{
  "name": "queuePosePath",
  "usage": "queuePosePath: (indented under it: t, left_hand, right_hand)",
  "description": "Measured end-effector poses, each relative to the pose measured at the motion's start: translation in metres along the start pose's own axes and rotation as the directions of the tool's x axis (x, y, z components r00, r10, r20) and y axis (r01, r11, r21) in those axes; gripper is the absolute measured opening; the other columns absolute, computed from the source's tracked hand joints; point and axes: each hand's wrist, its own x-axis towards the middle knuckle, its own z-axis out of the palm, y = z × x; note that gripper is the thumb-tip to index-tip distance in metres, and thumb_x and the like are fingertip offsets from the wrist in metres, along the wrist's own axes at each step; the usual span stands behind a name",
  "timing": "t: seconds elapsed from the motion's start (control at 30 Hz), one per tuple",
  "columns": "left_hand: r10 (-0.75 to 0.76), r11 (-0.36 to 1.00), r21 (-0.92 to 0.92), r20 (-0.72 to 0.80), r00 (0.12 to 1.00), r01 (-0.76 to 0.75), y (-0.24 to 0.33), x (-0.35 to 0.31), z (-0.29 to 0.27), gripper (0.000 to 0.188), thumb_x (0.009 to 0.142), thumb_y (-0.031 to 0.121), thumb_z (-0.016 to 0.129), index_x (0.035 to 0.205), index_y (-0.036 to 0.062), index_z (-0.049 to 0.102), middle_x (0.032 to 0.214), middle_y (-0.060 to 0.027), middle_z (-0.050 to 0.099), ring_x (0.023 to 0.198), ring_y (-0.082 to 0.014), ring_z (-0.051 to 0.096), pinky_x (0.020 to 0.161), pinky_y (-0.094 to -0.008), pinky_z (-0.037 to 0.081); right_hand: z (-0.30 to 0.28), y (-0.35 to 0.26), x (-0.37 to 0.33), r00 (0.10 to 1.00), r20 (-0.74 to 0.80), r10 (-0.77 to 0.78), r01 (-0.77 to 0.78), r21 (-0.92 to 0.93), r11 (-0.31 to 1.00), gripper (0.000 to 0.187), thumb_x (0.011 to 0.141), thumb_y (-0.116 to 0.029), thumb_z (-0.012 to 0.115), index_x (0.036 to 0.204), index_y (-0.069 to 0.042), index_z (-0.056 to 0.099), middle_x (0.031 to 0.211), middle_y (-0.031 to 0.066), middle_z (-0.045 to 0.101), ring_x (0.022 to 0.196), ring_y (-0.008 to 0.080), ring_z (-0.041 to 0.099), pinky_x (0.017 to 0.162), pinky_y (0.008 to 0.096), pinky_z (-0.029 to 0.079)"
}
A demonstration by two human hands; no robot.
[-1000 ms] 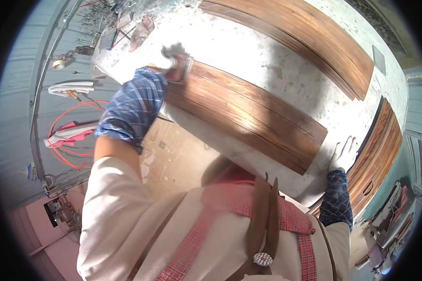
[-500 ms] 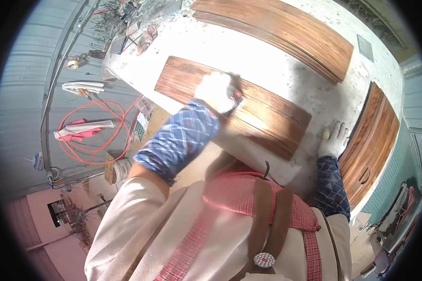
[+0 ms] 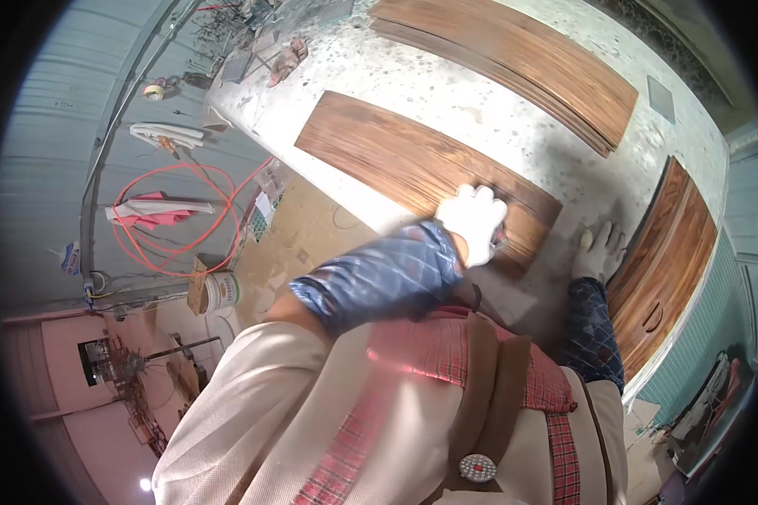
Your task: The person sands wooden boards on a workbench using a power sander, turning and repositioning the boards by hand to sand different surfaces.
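A long brown wood-grain panel (image 3: 379,147) lies flat on a speckled white worktable (image 3: 514,126). My left hand (image 3: 474,220), in a white glove, presses down on the panel near its right end. A small dark-red pad peeks out from under its fingers. My right hand (image 3: 600,251), also gloved, rests flat on the bare tabletop just right of the panel, fingers spread and holding nothing. Blue checked sleeves cover both forearms.
A stack of longer wood-grain boards (image 3: 522,59) lies at the table's far side. Brown cabinet doors (image 3: 665,252) sit along the right edge. On the floor at left are a looped orange cable (image 3: 185,219) and a white tub (image 3: 221,292). Small tools (image 3: 286,59) clutter the table's left end.
My left hand has swept along the panel from its left end to its right end. My right hand has stayed by the panel's right end.
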Motion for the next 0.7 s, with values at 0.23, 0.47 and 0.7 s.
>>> queuePosePath:
  t: [0.23,0.47,0.7]
  left_hand:
    - [-0.410,0.911,0.004,0.121,0.904,0.413,-0.197,-0.001,-0.078,0.039,0.080,0.035,0.079,0.107,0.0074,0.076,0.114,-0.0223,0.072,0.106,-0.0376,0.071,0.092,-0.0455,0.059]
    - [-0.461,0.874,-0.028,-0.363,0.810,0.485,-0.434,-0.009,-0.085,0.032,0.057,0.018,0.086,0.081,0.0016,0.073,0.072,-0.0092,0.068,0.067,-0.0250,0.064,0.064,-0.0389,0.053]
    - [-0.477,0.860,0.153,-0.096,0.873,0.487,-0.383,0.088,-0.107,0.038,0.063,0.030,0.087,0.092,0.0064,0.078,0.083,-0.0122,0.074,0.082,-0.0255,0.072,0.075,-0.0403,0.055]
  right_hand:
    - [-0.009,-0.001,-0.002,1.000,-0.002,-0.021,0.021,-0.003,1.000,0.063,0.104,-0.044,0.050,0.154,-0.006,0.048,0.160,0.0205,0.045,0.147,0.0418,0.041,0.122,0.0557,0.031]
    - [-0.005,0.003,-0.003,0.998,0.055,-0.013,0.018,-0.088,0.996,0.063,0.104,-0.043,0.052,0.157,-0.008,0.045,0.164,0.0169,0.042,0.150,0.0396,0.038,0.123,0.0546,0.029]
    - [-0.002,0.011,-0.002,0.997,0.073,-0.009,0.012,-0.038,0.999,0.067,0.103,-0.043,0.053,0.159,-0.009,0.043,0.165,0.0176,0.039,0.150,0.0392,0.037,0.123,0.0541,0.028]
